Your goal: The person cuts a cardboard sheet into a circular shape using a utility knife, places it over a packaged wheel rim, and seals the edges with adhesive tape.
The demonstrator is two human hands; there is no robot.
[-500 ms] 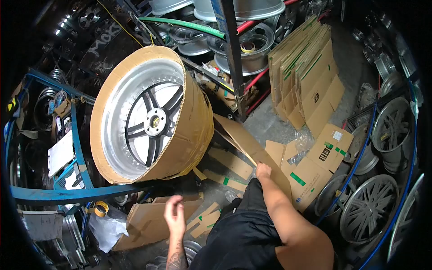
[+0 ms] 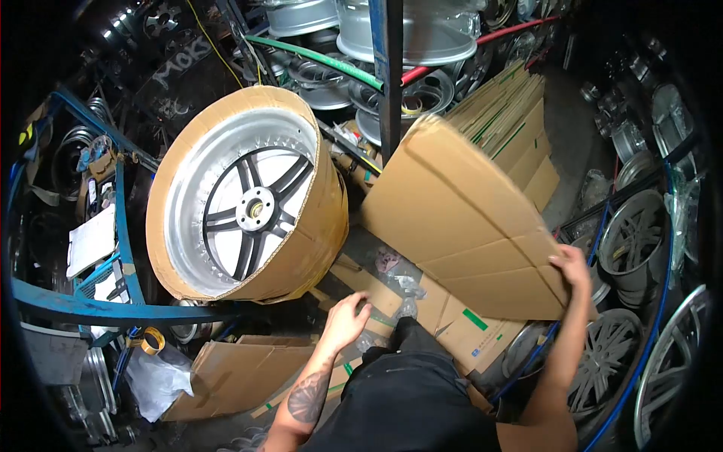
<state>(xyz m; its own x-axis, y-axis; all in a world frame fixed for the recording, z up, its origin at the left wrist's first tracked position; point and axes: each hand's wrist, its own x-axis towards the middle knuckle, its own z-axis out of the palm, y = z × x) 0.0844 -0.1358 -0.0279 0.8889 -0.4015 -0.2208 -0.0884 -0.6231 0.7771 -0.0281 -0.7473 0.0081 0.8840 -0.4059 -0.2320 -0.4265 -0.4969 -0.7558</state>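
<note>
A large flat cardboard sheet [image 2: 467, 218] is held up off the floor on the right, with my right hand [image 2: 572, 267] gripping its right edge. My left hand [image 2: 348, 320] is in the air left of the sheet, fingers partly spread, touching nothing. To the upper left, a silver wheel with black spokes [image 2: 256, 209] faces up, its outer side wrapped in brown cardboard [image 2: 324, 241]. The sheet's left corner is near this wrapped wheel, and its top edge partly covers a stack of folded cardboard.
Folded cardboard [image 2: 538, 143] leans behind the sheet. Bare wheels [image 2: 636, 233] line the right side. A blue metal frame [image 2: 75, 305] runs along the left, near a yellow tape roll [image 2: 153, 340]. A dark post [image 2: 388, 75] stands behind. Cardboard pieces [image 2: 482, 331] lie on the floor.
My right hand has moved right and lifted the cardboard sheet, turning its broad face into view. My left hand has moved right and slightly up. The view has shifted a little.
</note>
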